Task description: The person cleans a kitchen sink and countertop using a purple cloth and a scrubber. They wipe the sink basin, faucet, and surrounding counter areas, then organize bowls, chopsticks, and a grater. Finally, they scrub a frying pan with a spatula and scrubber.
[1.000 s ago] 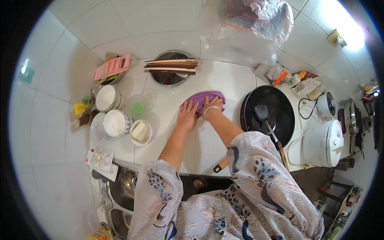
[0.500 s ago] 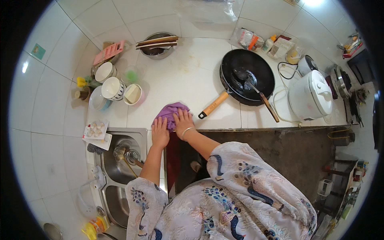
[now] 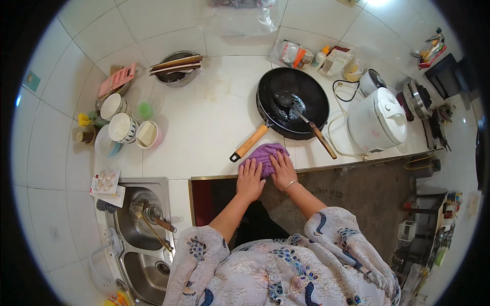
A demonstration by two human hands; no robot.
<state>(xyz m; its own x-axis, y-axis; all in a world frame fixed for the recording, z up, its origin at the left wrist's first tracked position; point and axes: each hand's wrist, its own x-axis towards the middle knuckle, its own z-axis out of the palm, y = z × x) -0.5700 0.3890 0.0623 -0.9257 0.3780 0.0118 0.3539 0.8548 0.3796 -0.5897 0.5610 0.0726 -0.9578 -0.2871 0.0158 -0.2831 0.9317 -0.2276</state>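
Note:
A crumpled purple cloth [image 3: 266, 154] lies on the front part of the white tiled counter [image 3: 214, 125]. My left hand [image 3: 250, 181] presses on its left side with the fingers stretched out. On its right side rests my right hand [image 3: 284, 172], also flat with extended fingers, a bangle at the wrist. Just beyond the cloth is the wooden handle of a black wok [image 3: 273, 84], pointing toward the front left. A ladle [image 3: 321, 138] lies in the wok, its wooden handle sticking out over the rim. The cloth's underside is hidden.
At the left are stacked bowls [image 3: 122, 127], a pink bowl [image 3: 155, 138] and a double steel sink [image 3: 162, 204] holding long-handled utensils. A metal bowl [image 3: 176, 79] with chopsticks across it stands at the back. A white rice cooker [image 3: 375, 125], its cord and several packages occupy the right.
Both hands and the purple cloth have slid to the right along the counter's front, now close to the wok handle. The camera view has shifted too; the wok and ladle stay put.

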